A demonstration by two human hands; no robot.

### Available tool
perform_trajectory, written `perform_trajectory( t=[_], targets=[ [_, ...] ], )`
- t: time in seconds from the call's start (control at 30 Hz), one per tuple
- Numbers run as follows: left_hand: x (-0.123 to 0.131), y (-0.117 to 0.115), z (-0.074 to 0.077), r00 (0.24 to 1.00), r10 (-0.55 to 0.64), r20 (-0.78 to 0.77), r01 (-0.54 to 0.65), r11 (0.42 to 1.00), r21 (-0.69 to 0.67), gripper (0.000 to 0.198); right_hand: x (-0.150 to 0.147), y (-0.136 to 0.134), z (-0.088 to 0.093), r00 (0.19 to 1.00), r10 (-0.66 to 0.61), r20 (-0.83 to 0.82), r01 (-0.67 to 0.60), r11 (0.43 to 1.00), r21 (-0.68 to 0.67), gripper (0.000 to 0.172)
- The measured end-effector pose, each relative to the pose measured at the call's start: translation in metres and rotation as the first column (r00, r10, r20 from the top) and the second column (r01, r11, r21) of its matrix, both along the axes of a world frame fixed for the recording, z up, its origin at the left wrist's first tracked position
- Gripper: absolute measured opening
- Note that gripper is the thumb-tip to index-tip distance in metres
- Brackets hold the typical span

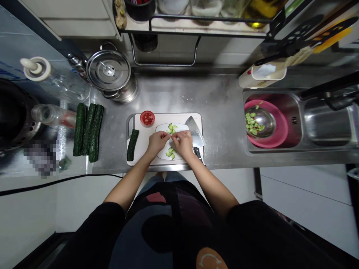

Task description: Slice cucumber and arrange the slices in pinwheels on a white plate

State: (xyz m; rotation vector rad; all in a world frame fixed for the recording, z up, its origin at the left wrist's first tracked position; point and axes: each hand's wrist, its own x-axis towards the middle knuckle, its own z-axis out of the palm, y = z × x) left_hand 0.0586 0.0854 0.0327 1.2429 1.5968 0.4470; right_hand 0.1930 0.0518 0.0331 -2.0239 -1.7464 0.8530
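The left hand (pixel 158 143) and the right hand (pixel 183 145) meet above a white oval plate (pixel 162 153), fingertips close together. Each grip looks narrow, but I cannot tell whether either one holds anything; whatever may be between the fingertips is too small to make out. Thin green-edged cucumber slices (pixel 171 129) lie in two clusters on the plate, one toward its far edge, one toward its near edge. The plate sits on a white rectangular cutting board (pixel 146 146) on the grey metal surface (pixel 224 116). Just beside the right hand lies a broad steel cleaver (pixel 195 132) with a black handle. At the board's left are a short dark green cucumber piece (pixel 132 145) and, farther back, a small round red bowl (pixel 147 118) with red contents
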Motion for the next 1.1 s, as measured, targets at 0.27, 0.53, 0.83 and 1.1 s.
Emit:
perform_trajectory(
  t=[0.27, 0.53, 0.83, 1.1],
  targets=[
    [0.011, 0.036, 0.002, 0.956, -0.216, -0.198, 0.227, 0.973, 0.036, 0.014, 0.005, 0.023, -0.006, 0.998, -0.011, 0.067, 0.012, 1.000, -0.027, 0.020],
    [0.016, 0.045, -0.009, 0.952, -0.237, -0.193, 0.239, 0.971, -0.011, 0.012, 0.010, 0.034, -0.014, 0.993, 0.024, 0.113, -0.018, 0.998, -0.055, 0.022],
    [0.019, 0.041, -0.010, 0.953, -0.205, -0.224, 0.213, 0.977, 0.012, 0.012, 0.009, 0.034, -0.017, 0.996, 0.007, 0.087, -0.005, 1.000, -0.027, 0.022],
    [0.019, 0.042, -0.007, 0.952, -0.208, -0.226, 0.212, 0.977, -0.010, 0.012, 0.009, 0.029, -0.021, 0.997, -0.036, 0.073, 0.037, 0.999, -0.017, 0.021]
  ],
)
